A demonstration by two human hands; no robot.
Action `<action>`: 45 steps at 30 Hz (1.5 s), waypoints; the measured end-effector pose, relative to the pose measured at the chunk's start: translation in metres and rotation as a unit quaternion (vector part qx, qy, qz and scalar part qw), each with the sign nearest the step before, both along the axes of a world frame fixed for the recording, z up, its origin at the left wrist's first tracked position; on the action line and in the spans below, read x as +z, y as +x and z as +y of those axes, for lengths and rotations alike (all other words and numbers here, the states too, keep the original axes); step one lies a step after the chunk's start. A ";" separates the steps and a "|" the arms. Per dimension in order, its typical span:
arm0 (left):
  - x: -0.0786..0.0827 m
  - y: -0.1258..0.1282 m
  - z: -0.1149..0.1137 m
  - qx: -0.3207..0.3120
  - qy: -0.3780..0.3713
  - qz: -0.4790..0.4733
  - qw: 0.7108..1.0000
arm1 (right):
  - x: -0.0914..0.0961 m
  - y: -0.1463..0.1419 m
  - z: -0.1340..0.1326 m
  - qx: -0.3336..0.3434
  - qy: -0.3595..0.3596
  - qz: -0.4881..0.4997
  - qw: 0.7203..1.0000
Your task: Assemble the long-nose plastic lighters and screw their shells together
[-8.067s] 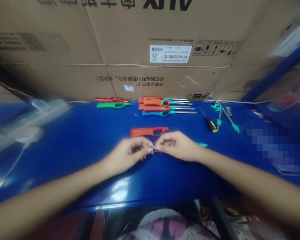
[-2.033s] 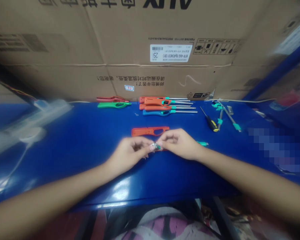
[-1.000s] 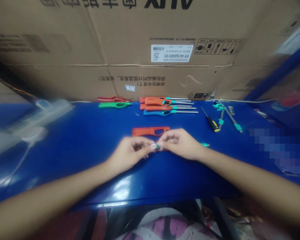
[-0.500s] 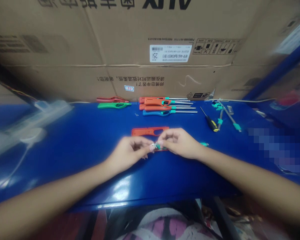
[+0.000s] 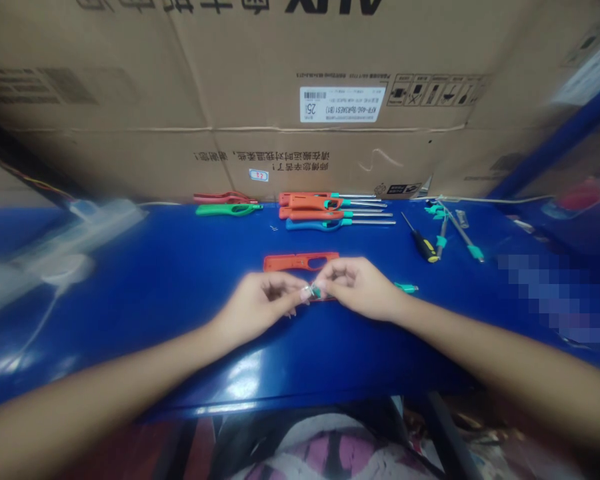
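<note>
My left hand [image 5: 260,300] pinches a small silvery part [image 5: 307,289] between thumb and fingers. Against it, my right hand [image 5: 357,287] grips a small green part [image 5: 317,291]; the two pieces meet at the fingertips, too small to make out fully. Just behind the hands lies an orange lighter casing half [image 5: 285,263], its trigger opening to the right. Under the fingers a strip of another red-orange piece [image 5: 330,299] shows, mostly covered by my right hand. A green tip piece [image 5: 407,288] pokes out to the right of that hand.
Several assembled long-nosed lighters [image 5: 313,215] lie at the back, with red and green casings [image 5: 227,210] to their left. A yellow-black screwdriver [image 5: 425,247] and metal tubes with green ends [image 5: 463,235] sit at right. A cardboard box [image 5: 250,100] walls off the blue table [image 5: 180,267].
</note>
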State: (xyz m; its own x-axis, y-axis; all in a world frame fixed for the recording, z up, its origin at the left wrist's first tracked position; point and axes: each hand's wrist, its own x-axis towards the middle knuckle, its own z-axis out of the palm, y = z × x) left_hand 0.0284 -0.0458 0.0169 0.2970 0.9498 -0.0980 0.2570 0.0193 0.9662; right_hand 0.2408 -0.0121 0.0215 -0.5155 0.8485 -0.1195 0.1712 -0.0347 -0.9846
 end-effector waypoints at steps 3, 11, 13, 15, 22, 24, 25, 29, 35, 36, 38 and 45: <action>0.000 0.000 0.001 0.008 0.003 -0.003 1.000 | 0.001 0.000 0.000 0.003 0.005 -0.003 1.000; 0.000 -0.001 0.002 0.016 0.002 -0.008 1.000 | 0.000 0.002 0.002 0.018 0.005 -0.010 1.000; 0.000 -0.001 0.002 0.009 0.009 -0.005 1.000 | 0.000 0.002 0.002 0.018 0.010 -0.012 1.000; -0.001 -0.001 0.002 0.006 0.015 -0.002 1.000 | 0.000 0.002 0.001 0.016 0.019 -0.011 1.000; -0.002 -0.001 0.002 -0.001 0.011 0.002 1.000 | 0.000 0.001 0.000 0.027 0.029 -0.015 0.999; -0.002 -0.002 0.003 -0.010 0.010 0.006 1.000 | -0.001 0.001 0.000 0.029 0.030 -0.019 0.999; -0.002 -0.002 0.003 -0.016 0.009 0.009 1.000 | -0.001 0.001 0.001 0.031 0.030 -0.022 0.999; 0.000 -0.005 0.003 -0.036 0.003 0.012 0.999 | -0.004 0.005 0.002 0.036 0.070 -0.045 0.996; 0.010 -0.018 0.007 -0.082 0.215 0.145 0.962 | 0.003 0.014 0.003 0.051 0.341 -0.152 0.926; 0.012 -0.021 0.008 -0.099 0.236 0.168 0.952 | 0.004 0.016 0.004 0.068 0.382 -0.171 0.906; 0.015 -0.025 0.009 -0.123 0.264 0.203 0.935 | 0.007 0.019 0.004 0.098 0.427 -0.215 0.873; 0.014 -0.022 0.009 -0.143 0.281 0.246 0.917 | 0.007 0.024 0.007 0.156 0.463 -0.302 0.819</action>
State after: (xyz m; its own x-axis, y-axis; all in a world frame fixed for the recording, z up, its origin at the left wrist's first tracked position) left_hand 0.0063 -0.0365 0.0307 0.5921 0.7822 0.1937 0.5811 -0.5810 0.5698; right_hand 0.2646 -0.0055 0.0288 -0.8084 0.5577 0.1882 0.4947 0.8170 -0.2965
